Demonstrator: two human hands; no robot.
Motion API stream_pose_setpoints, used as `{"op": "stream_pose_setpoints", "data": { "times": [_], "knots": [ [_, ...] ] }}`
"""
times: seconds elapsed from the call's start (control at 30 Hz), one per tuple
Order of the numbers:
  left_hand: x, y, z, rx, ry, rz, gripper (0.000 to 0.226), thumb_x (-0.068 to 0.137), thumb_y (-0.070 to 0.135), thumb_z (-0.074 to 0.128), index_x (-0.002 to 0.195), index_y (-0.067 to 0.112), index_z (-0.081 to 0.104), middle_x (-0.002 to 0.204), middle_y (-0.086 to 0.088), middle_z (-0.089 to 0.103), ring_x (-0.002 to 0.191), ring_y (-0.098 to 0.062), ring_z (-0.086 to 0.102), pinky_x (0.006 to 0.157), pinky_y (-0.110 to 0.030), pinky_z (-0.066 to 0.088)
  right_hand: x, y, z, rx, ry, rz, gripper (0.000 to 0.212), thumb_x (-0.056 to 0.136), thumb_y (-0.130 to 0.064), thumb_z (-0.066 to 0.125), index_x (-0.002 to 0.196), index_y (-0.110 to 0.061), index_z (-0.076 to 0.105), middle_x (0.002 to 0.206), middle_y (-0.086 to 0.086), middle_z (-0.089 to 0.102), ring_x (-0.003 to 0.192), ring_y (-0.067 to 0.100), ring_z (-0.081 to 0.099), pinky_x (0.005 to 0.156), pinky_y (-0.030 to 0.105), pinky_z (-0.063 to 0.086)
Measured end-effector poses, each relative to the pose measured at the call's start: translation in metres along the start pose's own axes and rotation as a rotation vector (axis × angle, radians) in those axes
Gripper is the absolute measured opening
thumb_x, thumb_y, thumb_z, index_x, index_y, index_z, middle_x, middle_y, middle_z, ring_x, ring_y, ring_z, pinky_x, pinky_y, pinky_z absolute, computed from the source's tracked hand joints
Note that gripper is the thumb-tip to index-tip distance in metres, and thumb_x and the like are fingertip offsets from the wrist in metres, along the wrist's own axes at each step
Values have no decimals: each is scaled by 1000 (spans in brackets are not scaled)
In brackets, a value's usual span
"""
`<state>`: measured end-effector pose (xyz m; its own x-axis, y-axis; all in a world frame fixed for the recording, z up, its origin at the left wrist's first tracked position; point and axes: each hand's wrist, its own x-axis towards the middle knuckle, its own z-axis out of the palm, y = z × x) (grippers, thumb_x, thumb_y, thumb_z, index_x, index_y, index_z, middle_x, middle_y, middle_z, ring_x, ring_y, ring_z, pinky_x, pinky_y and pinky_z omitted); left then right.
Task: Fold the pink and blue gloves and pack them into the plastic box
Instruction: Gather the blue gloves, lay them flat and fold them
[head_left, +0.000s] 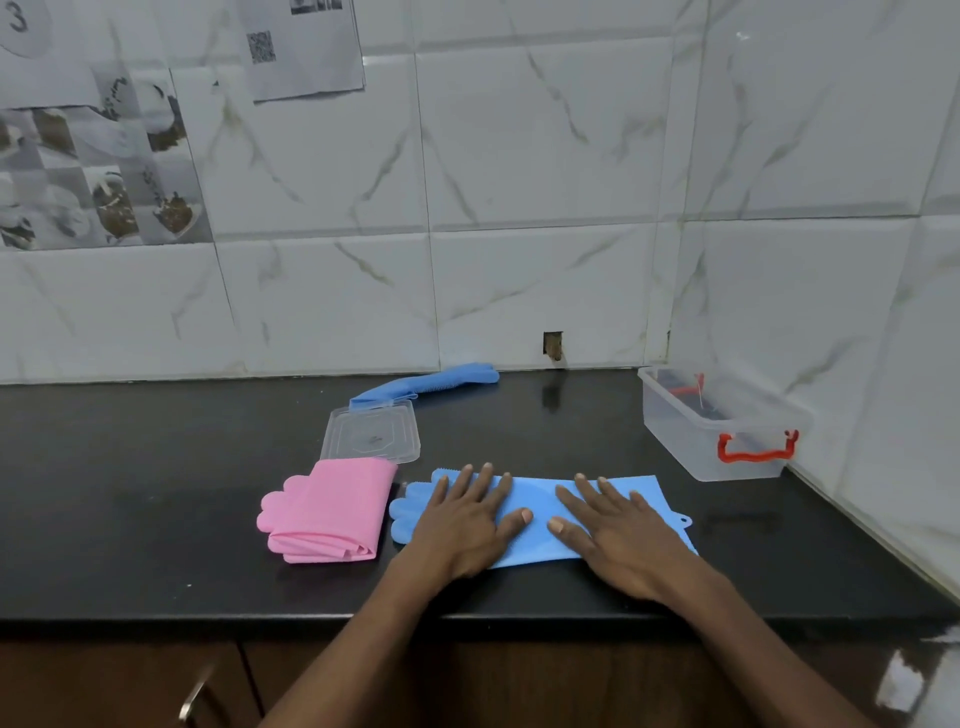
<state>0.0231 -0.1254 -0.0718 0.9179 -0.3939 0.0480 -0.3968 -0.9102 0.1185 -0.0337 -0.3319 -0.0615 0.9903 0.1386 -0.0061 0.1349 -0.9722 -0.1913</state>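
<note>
Just left of the flat blue glove (535, 486), we see the pink gloves (327, 512). They are folded into a thick stack on the black worktop (130, 493), with the finger ends poking out on the left. The stack is very near the flat blue glove, but we cannot tell if they touch.

Behind the flat blue glove and a bit to the left lies a clear lid (371, 434). Its front edge meets the back of the pink stack. Farther back still, by the tiled wall (519, 156), a second blue glove (426, 382) lies stretched out, one end touching the lid.

The flat blue glove lies spread out near the front edge of the worktop, its fingers pointing left. The left hand (467, 519) rests on the finger end. Its grip is open, with straight fingers pressing down. The right hand (618, 535) rests on the cuff end. Its grip is open too, flat on the glove. The two thumbs are close together in the middle.

Well to the right of the flat blue glove, and farther back, the plastic box (675, 431) stands in the corner, open on top. A red handle (756, 449) sits on its near end.
</note>
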Motion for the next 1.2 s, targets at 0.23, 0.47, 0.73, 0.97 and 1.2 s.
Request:
{"op": "stream_pose_setpoints", "data": {
  "times": [0.23, 0.47, 0.73, 0.97, 1.2],
  "knots": [
    [-3, 5, 3, -42, 5, -65, 80, 88, 75, 12, 155, 33, 3, 165, 2, -5, 151, -21, -13, 119, -46, -13, 17, 27, -10, -54, -91, 149, 73, 87, -75, 10, 151, -42, -5, 161, -7, -14, 148, 15, -12, 117, 51, -7],
    [20, -6, -42, -145, 216, 48, 59, 91, 67, 38, 121, 22, 62, 122, -5, 57, 118, -23, 50, 105, -41, 34, 36, 16, -44, -289, 234, 179, 52, 94, -42, 47, 141, -20, 42, 154, 7, 32, 139, 25, 34, 113, 44, 28],
    [29, -12, -21, -49, 399, 274, 27, 91, 35, 46, 100, 19, 66, 97, -4, 59, 91, -23, 55, 76, -34, 41, 171, -32, -55, -41, 155, -194, 52, 94, -23, 57, 142, -12, 44, 145, 9, 48, 131, 23, 46, 109, 34, 35],
    [38, -12, -15, -13, 406, 283, 22, 86, 37, 40, 94, 21, 51, 92, 0, 50, 84, -18, 47, 74, -32, 33, 295, -59, -17, -78, 97, -215, 44, 96, -9, 40, 139, -16, 42, 161, 12, -14, 145, 33, 17, 111, 45, 31],
    [43, -15, -12, -50, 342, 268, 32, 79, 42, 31, 93, 19, 47, 95, 1, 46, 86, -16, 43, 80, -32, 37, 364, -71, -22, -247, 69, -174, 42, 97, -4, 34, 132, -16, 53, 163, 4, -9, 141, 33, 18, 103, 53, 36]
  ]
}}
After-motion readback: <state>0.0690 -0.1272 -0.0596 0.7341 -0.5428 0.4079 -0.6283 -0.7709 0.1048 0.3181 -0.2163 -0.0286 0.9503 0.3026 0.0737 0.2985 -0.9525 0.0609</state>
